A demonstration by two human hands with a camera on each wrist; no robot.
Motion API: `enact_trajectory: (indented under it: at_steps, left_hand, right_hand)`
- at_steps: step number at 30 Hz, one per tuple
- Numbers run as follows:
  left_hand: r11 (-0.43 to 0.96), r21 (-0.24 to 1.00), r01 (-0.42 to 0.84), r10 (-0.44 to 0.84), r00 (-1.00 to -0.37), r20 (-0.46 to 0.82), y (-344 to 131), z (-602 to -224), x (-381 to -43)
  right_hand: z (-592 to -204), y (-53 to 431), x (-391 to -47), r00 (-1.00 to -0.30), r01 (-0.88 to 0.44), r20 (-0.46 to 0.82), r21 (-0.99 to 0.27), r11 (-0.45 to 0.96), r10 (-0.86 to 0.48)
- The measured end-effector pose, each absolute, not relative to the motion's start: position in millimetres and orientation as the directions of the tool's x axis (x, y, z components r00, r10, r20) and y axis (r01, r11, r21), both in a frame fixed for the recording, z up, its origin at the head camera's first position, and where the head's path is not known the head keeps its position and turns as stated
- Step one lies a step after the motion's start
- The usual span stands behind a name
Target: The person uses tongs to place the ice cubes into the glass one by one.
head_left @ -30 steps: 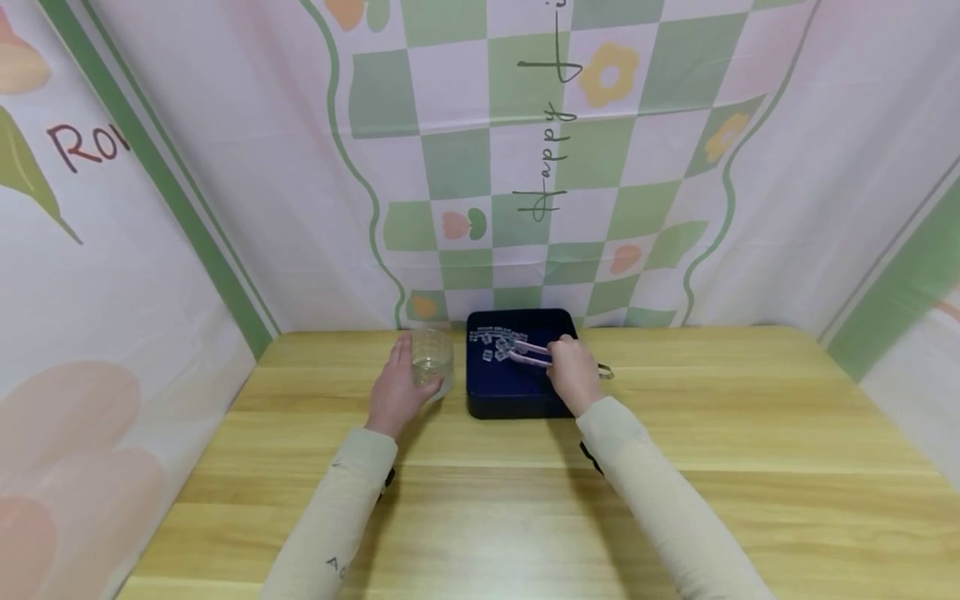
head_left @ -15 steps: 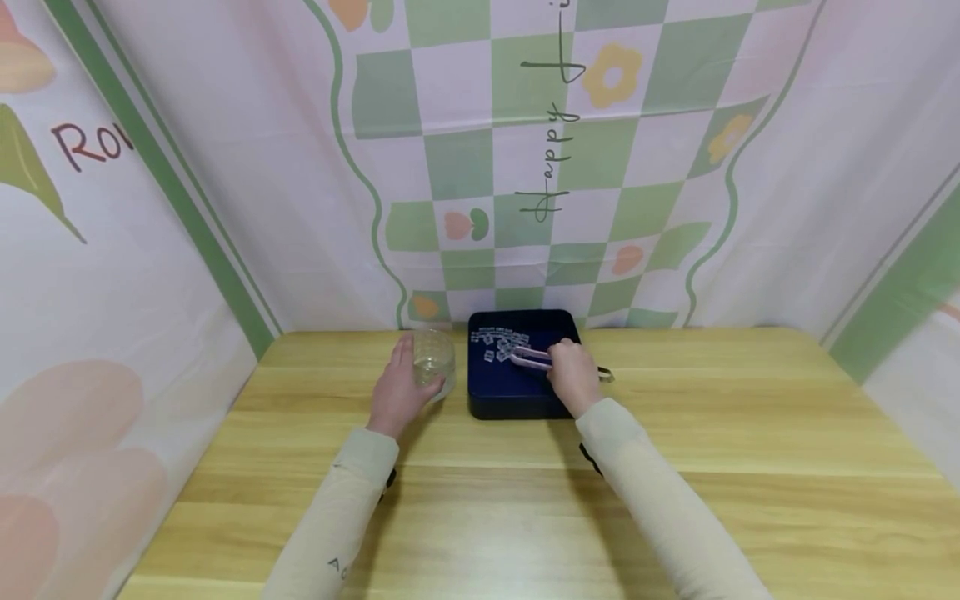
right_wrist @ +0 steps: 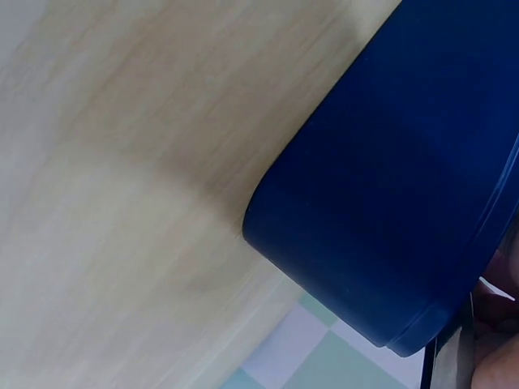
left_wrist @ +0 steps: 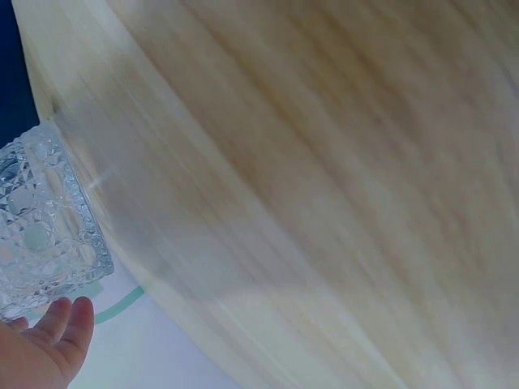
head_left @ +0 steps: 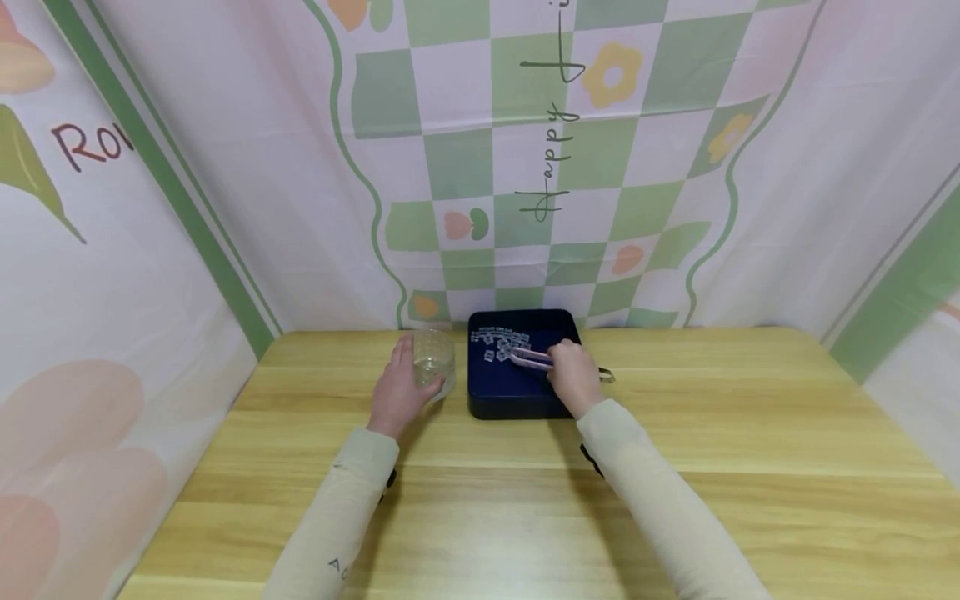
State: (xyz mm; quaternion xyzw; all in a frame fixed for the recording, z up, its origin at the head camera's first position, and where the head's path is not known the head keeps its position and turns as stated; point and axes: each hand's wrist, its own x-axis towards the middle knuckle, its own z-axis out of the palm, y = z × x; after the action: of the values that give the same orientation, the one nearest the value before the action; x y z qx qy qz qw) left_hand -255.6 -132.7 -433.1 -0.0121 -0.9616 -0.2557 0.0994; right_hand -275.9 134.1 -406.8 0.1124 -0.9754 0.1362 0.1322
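My left hand [head_left: 400, 390] grips a clear cut-glass tumbler [head_left: 435, 367], with fingers along its left side and the thumb at the front. In the left wrist view the tumbler's faceted wall [left_wrist: 49, 219] shows above the fingers. My right hand [head_left: 576, 375] holds metal tongs [head_left: 531, 363] over a dark blue square tray [head_left: 517, 404]. The tongs' tips are at a cluster of clear ice-like cubes [head_left: 489, 356] in the tray's left half. Seen from the right wrist, the tray's outer wall [right_wrist: 365, 186] hides the cubes and most of the hand.
The wooden table [head_left: 487, 508] carries the tumbler just left of the tray. Both stand near the table's back edge, against a green-and-white checked cloth [head_left: 525, 267]. Another printed cloth [head_left: 135, 292] hangs along the left side.
The tongs' two arms have come closer together at the cubes, and their tips have shifted slightly. My left hand has stayed at the tumbler.
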Motion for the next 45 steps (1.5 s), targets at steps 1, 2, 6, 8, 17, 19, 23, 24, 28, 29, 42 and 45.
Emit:
enact_trajectory:
  at_steps: [1,2,6,8,17,19,23,24,28,29,42,45]
  left_hand:
    - [0.868,0.49,0.075,-0.028,-0.98,0.199,-132.5,-432.9,-255.5]
    - [0.867,0.492,0.075,-0.028,-0.979,0.201,-132.4,-432.7,-255.5]
    - [0.864,0.497,0.076,-0.032,-0.978,0.206,-132.0,-432.8,-255.1]
    - [0.863,0.5,0.078,-0.033,-0.977,0.21,-132.1,-433.5,-255.2]
    - [0.859,0.507,0.078,-0.031,-0.979,0.204,-132.1,-433.9,-255.1]
    - [0.858,0.508,0.077,-0.032,-0.978,0.204,-132.3,-434.0,-254.9]
    - [0.858,0.507,0.079,-0.033,-0.978,0.208,-132.2,-433.4,-254.5]
    - [0.858,0.508,0.079,-0.033,-0.978,0.208,-132.0,-433.1,-254.6]
    - [0.862,0.501,0.08,-0.031,-0.977,0.21,-131.4,-432.0,-255.1]
    - [0.862,0.5,0.08,-0.031,-0.977,0.21,-131.2,-431.7,-255.2]
    - [0.861,0.5,0.087,-0.024,-0.977,0.212,-131.3,-430.9,-253.9]
    - [0.863,0.498,0.089,-0.025,-0.976,0.217,-131.1,-430.8,-253.7]
  right_hand:
    - [-406.8,134.5,-275.9,-0.939,-0.256,0.289,-0.234,0.938,-0.184]
    - [-406.9,134.9,-276.0,-0.939,-0.257,0.291,-0.233,0.938,-0.185]
    - [-407.4,136.0,-276.0,-0.932,-0.266,0.308,-0.23,0.936,-0.189]
    - [-407.6,136.7,-276.3,-0.93,-0.269,0.315,-0.23,0.935,-0.19]
    - [-407.8,142.3,-276.8,-0.913,-0.279,0.371,-0.275,0.92,-0.166]
    - [-407.1,142.9,-276.6,-0.906,-0.287,0.392,-0.282,0.916,-0.163]
    - [-403.3,142.6,-276.5,-0.888,-0.312,0.427,-0.292,0.904,-0.168]
    - [-401.7,142.1,-276.2,-0.885,-0.318,0.434,-0.296,0.901,-0.17]
    - [-394.8,138.4,-275.2,-0.864,-0.35,0.469,-0.303,0.886,-0.181]
    - [-393.0,136.9,-274.8,-0.859,-0.359,0.477,-0.304,0.882,-0.185]
    - [-375.2,106.4,-261.6,-0.805,-0.467,0.527,-0.277,0.84,-0.274]
    - [-372.9,99.7,-258.6,-0.793,-0.493,0.533,-0.274,0.826,-0.296]
